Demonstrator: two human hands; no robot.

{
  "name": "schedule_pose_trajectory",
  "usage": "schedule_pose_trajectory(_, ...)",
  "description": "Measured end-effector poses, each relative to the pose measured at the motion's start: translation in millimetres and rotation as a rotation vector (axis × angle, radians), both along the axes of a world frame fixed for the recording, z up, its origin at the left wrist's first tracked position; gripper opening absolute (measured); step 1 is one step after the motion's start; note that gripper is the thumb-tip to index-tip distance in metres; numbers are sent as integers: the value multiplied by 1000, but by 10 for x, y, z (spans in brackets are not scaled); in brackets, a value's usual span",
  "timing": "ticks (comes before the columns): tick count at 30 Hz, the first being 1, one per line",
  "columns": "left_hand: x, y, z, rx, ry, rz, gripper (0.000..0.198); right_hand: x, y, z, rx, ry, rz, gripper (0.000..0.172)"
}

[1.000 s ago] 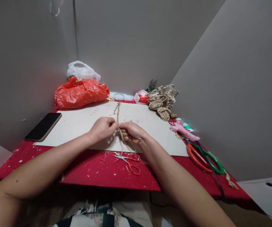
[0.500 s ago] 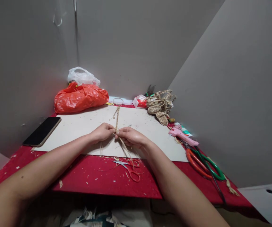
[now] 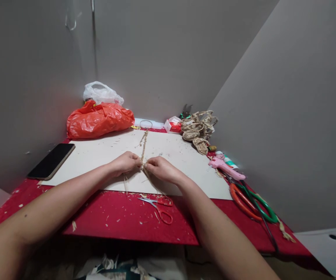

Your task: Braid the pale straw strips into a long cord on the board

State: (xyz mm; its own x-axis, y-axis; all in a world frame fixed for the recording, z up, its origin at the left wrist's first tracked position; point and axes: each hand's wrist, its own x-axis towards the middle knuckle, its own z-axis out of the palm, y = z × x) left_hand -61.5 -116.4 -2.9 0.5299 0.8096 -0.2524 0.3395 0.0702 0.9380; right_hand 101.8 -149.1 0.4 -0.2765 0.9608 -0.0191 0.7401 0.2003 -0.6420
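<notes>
1 braided cord (image 3: 144, 144) ran over the middle of 1 white board (image 3: 197, 177)

The board was largest. At its far left sat 2 plastic bags: 1 red bag (image 3: 100, 121) and 1 white bag (image 3: 105, 94) behind it. Over the board's middle, the left hand (image 3: 126, 161) and the right hand (image 3: 161, 170), 2 in all, each had fingertips pinched together on the cord's near end. At the board's left edge lay 1 phone (image 3: 51, 161); just off its near edge, 1 pair of red-handled scissors (image 3: 156, 202).
</notes>
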Motion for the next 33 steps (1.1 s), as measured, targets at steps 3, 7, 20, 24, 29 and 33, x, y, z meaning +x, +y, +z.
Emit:
schedule_pose_trajectory(3, -1, 13, -35, 20, -20, 18, 20, 16, -24, 58, -48, 87, -17, 22)
schedule_pose_trajectory(7, -9, -1, -50, -12, -102, -9, 21, -55, -71, 58, -96, 169, 39, 25)
schedule_pose_trajectory(20, 32, -57, -30, -233, -304, 45, 22, -115, -331, 263, -267, 9, 313, 24)
schedule_pose_trajectory(24, 27, -48, -23, -244, -315, 31, 19, 89, -239, 372, -275, 244, 160, 36)
schedule_pose_trajectory(29, 33, -65, 7, -240, -319, 10, 22, 86, -23, 127, -133, 452, -178, 34)
schedule_pose_trajectory(33, 25, -77, 5, -198, -322, -7, 21, -7, 26, -27, -410, 575, -66, 38)
